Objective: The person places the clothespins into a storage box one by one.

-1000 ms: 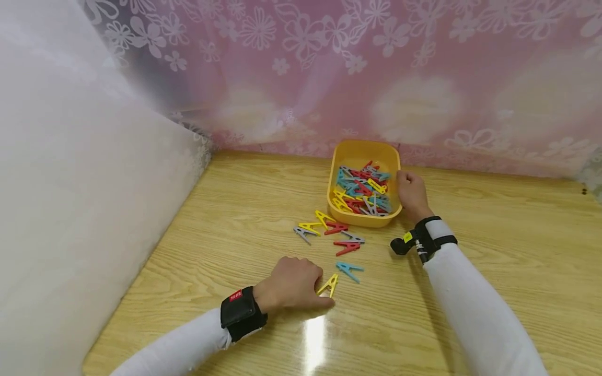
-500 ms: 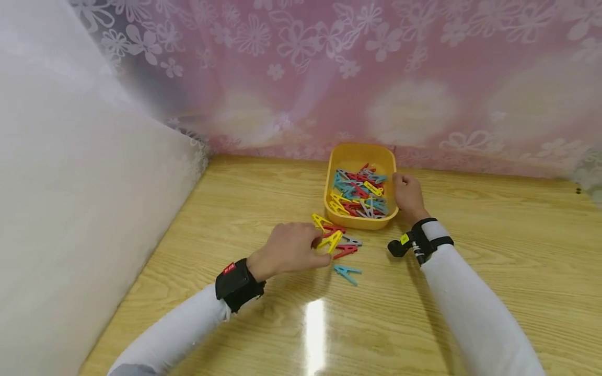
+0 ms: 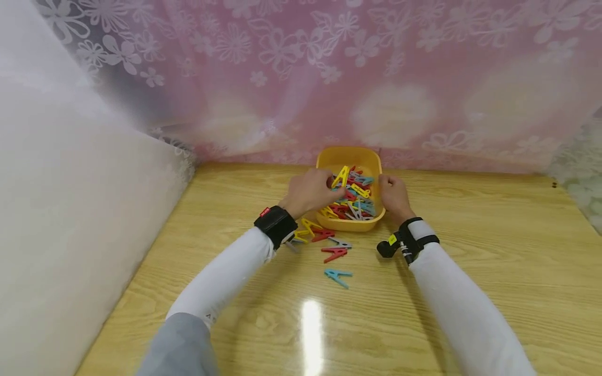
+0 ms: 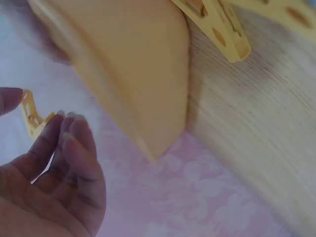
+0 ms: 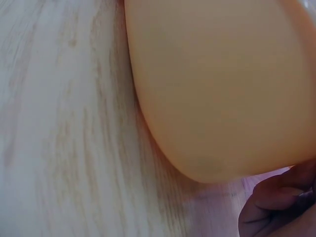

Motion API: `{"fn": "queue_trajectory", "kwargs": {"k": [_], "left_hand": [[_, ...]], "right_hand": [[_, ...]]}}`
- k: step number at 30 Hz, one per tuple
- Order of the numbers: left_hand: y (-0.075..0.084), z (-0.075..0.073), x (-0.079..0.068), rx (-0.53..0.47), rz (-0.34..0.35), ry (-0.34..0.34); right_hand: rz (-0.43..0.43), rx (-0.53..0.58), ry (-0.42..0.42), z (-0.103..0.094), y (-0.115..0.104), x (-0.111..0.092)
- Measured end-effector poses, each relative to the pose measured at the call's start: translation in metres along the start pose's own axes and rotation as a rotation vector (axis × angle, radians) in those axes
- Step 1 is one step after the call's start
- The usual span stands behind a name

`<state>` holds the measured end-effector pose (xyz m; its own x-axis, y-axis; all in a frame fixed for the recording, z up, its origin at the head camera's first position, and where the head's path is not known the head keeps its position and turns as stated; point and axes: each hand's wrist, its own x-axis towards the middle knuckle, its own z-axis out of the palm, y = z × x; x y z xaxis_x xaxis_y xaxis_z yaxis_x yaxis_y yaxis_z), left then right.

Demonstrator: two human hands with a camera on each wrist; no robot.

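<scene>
My left hand (image 3: 309,193) pinches a yellow clothespin (image 3: 345,174) between thumb and fingers, over the left part of a yellow plastic basket (image 3: 350,225). That clothespin (image 4: 28,106) also shows between the fingertips in the left wrist view. Red, blue, grey and yellow clothespins (image 3: 361,190) lie heaped inside the basket. With curled fingers my right hand (image 3: 395,197) grips the basket's right rim; the right wrist view shows the basket's outer wall (image 5: 217,89) beside that hand (image 5: 276,207).
Several clothespins lie on the wooden table (image 3: 400,324) before the basket: a blue one (image 3: 337,275), a red one (image 3: 334,253), a grey one (image 3: 340,243) and a yellow one (image 3: 310,226). The left wrist partly covers others. A pink flowered curtain (image 3: 282,104) hangs behind.
My left hand has picked up the yellow clothespin from the table and carried it forward over the basket. The right hand stays at the basket's rim.
</scene>
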<state>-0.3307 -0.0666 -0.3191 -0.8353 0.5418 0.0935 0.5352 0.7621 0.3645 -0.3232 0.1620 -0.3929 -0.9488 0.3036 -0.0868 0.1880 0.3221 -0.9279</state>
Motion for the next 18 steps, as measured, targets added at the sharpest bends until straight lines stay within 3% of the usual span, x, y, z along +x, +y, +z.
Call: {"fn": "queue_trajectory", "kwargs": {"k": [3,6,13,18], "left_hand": [[-0.003,0.008,0.011,0.000,-0.054,-0.015],[-0.014,0.012,0.010,-0.004,-0.084,-0.004],[-0.027,0.011,-0.001,-0.027,0.015,0.175],[-0.032,0.007,-0.011,-0.041,0.059,0.241]], "right_hand": [[0.000,-0.018,0.002,-0.001,0.000,0.000],[-0.006,-0.028,-0.008,0.004,0.001,0.000],[0.015,-0.054,0.005,0.002,-0.003,0.000],[0.030,-0.059,0.000,0.000,-0.001,0.000]]}}
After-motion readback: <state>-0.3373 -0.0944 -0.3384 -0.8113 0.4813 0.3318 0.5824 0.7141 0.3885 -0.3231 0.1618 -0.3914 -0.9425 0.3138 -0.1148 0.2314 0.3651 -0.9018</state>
